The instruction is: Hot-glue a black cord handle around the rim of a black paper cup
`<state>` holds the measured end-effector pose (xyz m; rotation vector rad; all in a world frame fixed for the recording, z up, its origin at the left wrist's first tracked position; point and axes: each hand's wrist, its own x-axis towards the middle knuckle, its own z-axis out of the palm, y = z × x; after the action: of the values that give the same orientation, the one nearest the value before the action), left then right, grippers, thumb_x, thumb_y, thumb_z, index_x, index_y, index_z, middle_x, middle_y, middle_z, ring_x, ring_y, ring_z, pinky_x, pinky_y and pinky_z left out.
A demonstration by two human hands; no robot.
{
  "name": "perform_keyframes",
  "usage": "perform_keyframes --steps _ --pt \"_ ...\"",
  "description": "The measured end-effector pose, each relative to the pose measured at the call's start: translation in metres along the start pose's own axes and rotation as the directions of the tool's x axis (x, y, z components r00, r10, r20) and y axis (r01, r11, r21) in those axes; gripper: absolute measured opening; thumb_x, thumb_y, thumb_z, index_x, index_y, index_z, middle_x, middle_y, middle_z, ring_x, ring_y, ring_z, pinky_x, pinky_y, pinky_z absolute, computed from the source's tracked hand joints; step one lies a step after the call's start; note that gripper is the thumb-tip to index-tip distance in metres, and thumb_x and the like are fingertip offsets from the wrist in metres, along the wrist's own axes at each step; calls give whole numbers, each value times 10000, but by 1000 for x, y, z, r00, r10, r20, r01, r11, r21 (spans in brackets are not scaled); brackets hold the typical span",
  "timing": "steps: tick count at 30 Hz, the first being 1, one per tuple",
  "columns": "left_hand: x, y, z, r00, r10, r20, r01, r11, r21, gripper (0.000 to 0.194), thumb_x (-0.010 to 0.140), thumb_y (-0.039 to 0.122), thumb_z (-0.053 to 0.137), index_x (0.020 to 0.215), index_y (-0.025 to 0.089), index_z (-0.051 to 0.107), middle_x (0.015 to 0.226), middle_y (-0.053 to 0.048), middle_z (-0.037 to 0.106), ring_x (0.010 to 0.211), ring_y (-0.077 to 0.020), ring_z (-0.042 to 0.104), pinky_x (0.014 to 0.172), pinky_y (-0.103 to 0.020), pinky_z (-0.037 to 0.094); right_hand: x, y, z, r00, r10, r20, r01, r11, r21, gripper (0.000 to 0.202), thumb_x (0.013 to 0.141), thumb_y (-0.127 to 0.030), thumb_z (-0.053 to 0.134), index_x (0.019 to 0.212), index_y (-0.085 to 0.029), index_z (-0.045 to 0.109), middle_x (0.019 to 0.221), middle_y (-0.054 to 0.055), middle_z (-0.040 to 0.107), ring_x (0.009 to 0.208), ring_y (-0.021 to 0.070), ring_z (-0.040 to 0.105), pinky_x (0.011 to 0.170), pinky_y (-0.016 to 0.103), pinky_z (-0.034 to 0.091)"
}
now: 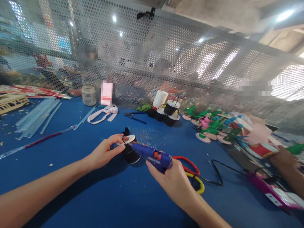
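Our left hand point(106, 152) pinches the black paper cup point(130, 155) at its white top, on the blue table point(99, 199); our right hand point(176, 179) has fingers wrapped around the blue glue gun point(149, 154). The cup is probably light, crushable, best held by its rim.

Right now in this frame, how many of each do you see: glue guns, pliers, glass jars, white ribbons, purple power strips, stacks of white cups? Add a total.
Glue gun, in the right hand: 1
Pliers: 1
Glass jar: 1
White ribbon: 1
Purple power strip: 1
Stack of white cups: 1
Total: 6
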<state>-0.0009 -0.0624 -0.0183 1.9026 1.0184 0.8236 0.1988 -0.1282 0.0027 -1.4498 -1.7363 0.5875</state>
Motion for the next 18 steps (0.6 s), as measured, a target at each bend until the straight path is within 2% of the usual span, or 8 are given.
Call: perform_keyframes --steps 4,11,18 --pt "-1 0 0 1000 1 0 -1 1000 0 123 774 285 464 700 188 449 1137 -73 579 1230 -200 330 1029 -419 200 -1 1 3 1000 -3 -7 3 1000 13 142 691 -270 526 709 -171 626 623 24 636 584 172 590 516 250 459" --pt "0 1 -2 1000 -8 13 8 1000 -14 114 771 276 466 701 188 444 1145 -77 573 1222 -200 343 1025 -416 202 3 7 -2 973 231 17 -231 973 16 223 669 -352 542 567 -154 553 423 -6 547 334 114 466 330 225 367" --pt "1 -3 -3 1000 1 17 0 999 -42 147 776 304 472 693 186 445 1149 -71 565 1214 -204 354 1029 -406 204 13 9 -4 930 366 28 -367 929 45 248 653 -384 535 539 -164 529 348 -44 442 297 92 406 301 211 338"
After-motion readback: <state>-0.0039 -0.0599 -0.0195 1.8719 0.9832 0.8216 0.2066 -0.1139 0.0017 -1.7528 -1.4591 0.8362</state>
